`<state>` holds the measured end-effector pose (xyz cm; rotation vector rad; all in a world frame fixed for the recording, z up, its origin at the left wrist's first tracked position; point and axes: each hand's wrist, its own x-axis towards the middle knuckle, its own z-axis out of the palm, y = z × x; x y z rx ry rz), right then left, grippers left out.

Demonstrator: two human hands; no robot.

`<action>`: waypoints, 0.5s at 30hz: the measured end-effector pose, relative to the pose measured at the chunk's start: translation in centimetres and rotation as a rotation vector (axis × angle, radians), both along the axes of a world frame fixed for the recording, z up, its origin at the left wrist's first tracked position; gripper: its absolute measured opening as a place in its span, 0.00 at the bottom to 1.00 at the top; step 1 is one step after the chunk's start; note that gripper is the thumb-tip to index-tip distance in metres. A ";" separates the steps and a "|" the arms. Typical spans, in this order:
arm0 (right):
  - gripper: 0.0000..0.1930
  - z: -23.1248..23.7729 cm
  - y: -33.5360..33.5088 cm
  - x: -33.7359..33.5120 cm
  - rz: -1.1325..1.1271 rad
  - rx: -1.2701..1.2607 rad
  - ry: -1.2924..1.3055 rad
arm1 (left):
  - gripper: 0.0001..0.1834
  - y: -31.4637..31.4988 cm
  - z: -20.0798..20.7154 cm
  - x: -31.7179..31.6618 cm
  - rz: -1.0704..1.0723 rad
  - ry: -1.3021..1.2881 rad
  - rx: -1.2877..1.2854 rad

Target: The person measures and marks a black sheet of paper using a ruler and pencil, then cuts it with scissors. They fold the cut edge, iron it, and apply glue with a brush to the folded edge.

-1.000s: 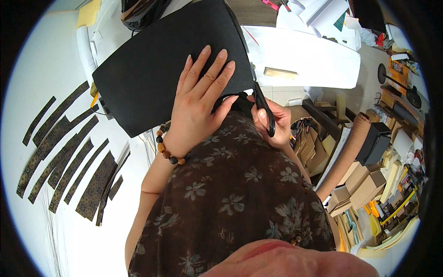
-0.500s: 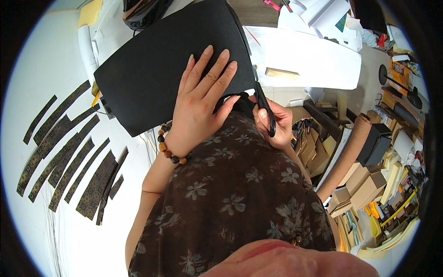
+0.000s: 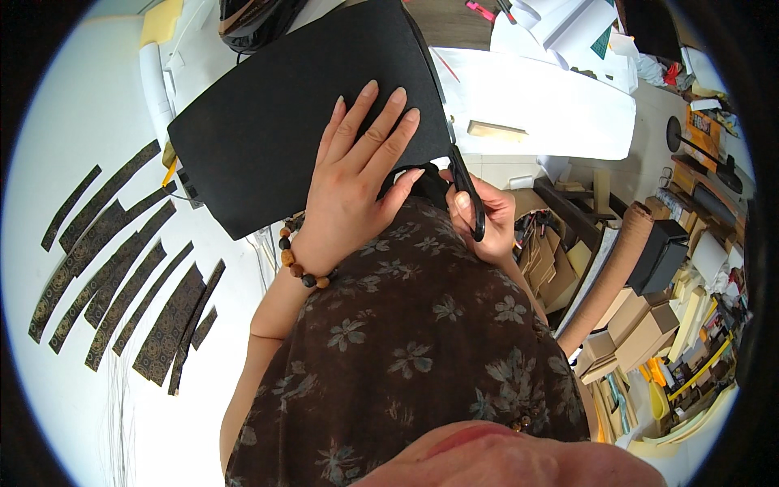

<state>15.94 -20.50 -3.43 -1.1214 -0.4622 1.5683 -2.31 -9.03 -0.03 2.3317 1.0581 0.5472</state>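
A large black sheet (image 3: pixel 260 138) covers the table's near part, its near right edge close to my body. My left hand (image 3: pixel 357 174) lies flat on its right half, fingers spread and thumb out toward the near edge. At that sheet's right corner, my right hand (image 3: pixel 485 213) is closed around black-handled scissors (image 3: pixel 466 191), seen nearly edge-on. A bit of metal shows beside the sheet's edge, above the handle; most of the blades are hidden. Dark cloth or material sits between my two hands.
Several dark patterned strips (image 3: pixel 122 260) lie on the white surface at left. White paper (image 3: pixel 552 101) holds a small pale block (image 3: pixel 497 131) at right. A brown cardboard tube (image 3: pixel 608 272), open boxes (image 3: pixel 645 329) and a black box (image 3: pixel 659 256) crowd the right side.
Hardly anything differs. The black sheet and my left hand sit very slightly farther right in the picture; my right hand keeps its grip on the scissors.
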 end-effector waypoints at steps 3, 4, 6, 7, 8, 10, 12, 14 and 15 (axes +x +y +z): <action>0.18 0.0 0.0 0.0 0.000 -0.009 0.003 | 0.35 0.0 0.0 0.0 0.001 -0.003 -0.001; 0.18 0.0 0.0 0.0 0.000 -0.015 0.005 | 0.35 0.0 0.0 0.0 0.001 -0.003 -0.002; 0.18 0.1 0.0 -0.1 -0.003 -0.009 -0.004 | 0.35 0.0 0.0 0.0 0.004 -0.001 -0.004; 0.18 0.1 0.0 -0.1 -0.004 -0.006 -0.009 | 0.35 0.0 0.0 0.1 0.006 -0.001 -0.005; 0.18 0.1 0.0 -0.1 -0.004 -0.008 -0.007 | 0.35 0.0 0.1 0.1 0.006 0.001 -0.006; 0.18 0.1 -0.1 -0.1 -0.005 -0.014 -0.002 | 0.35 0.0 0.1 0.1 0.007 0.005 -0.008; 0.18 0.2 0.0 -0.1 -0.004 -0.019 -0.009 | 0.35 0.0 0.2 0.1 0.006 0.002 -0.006; 0.18 0.1 0.0 -0.1 -0.004 -0.024 -0.012 | 0.35 0.0 0.2 0.1 0.005 -0.001 -0.004; 0.18 0.1 -0.1 -0.1 -0.005 -0.026 -0.013 | 0.35 0.0 0.1 0.1 0.004 -0.001 -0.003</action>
